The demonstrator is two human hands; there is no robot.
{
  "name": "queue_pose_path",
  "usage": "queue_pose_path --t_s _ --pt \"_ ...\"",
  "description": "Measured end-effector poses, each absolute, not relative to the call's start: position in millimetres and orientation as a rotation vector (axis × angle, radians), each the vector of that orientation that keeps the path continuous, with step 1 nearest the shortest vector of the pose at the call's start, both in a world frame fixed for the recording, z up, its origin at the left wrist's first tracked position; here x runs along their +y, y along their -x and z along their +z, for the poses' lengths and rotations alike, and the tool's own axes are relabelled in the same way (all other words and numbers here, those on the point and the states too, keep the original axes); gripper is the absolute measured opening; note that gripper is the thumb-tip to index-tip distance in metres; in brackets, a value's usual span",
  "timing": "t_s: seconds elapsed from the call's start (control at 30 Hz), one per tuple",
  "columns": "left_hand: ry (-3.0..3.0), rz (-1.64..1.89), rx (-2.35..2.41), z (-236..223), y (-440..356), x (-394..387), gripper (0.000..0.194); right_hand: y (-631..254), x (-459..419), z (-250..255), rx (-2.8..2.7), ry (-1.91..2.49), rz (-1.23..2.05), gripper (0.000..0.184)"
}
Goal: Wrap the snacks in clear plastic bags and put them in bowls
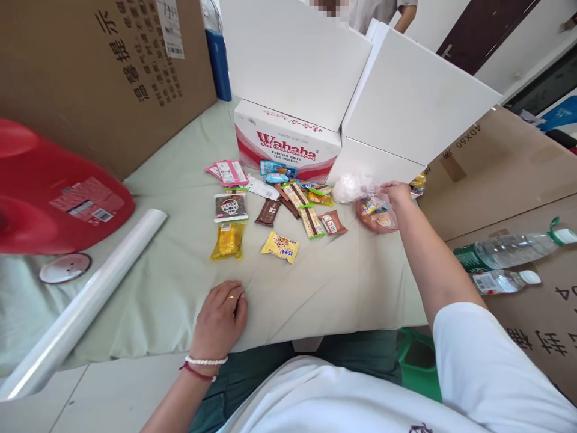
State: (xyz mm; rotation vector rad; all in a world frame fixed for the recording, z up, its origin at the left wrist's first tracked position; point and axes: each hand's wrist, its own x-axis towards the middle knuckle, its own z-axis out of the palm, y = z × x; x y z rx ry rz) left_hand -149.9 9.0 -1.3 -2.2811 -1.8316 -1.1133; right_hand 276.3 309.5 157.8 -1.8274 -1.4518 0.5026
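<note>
At the right side of the table, my right hand [397, 192] is closed in a pinch on the edge of a thin clear plastic bag [351, 187]. The bag lies bunched beside a reddish-brown bowl [377, 227], which has wrapped snacks in it. Near the front edge, my left hand [222, 316] rests on the cloth with its fingers curled together and nothing visible in them. Ahead of it are a yellow snack packet [280, 247], a yellow clear packet [228, 240] and a black-and-white packet [231, 207]. Brown packets [268, 212] and wafer bars [311, 221] lie closer to the bowl.
A Wahaha carton [288, 141] and white boards [415, 96] stand behind the snacks. On the left are a red jug [58, 186], a plastic roll [85, 300] and a round lid [65, 268]. Bottles [509, 249] lie at right. Another person [378, 13] is at the back.
</note>
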Motion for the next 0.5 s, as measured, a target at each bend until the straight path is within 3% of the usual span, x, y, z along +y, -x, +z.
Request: queue_pose_path --t_s 0.13,0.3,0.4,0.5 --pt "2.275 -1.123 -1.833 -2.4 150.1 8.9 0.014 -283.4 279.2 181.4 -1.353 1.697 0.584 0.015" --pt "2.152 -1.337 -1.854 2.7 151.6 3.0 0.009 -295.6 178.4 207.3 -1.382 1.381 0.68 0.019" --pt "2.034 -1.552 -2.006 14.7 137.3 -2.8 0.008 -295.4 114.9 207.6 -1.33 1.32 0.744 0.024" --pt "2.098 -2.014 -2.344 34.3 98.5 -4.6 0.025 -284.9 69.2 188.1 -1.182 1.222 0.912 0.027"
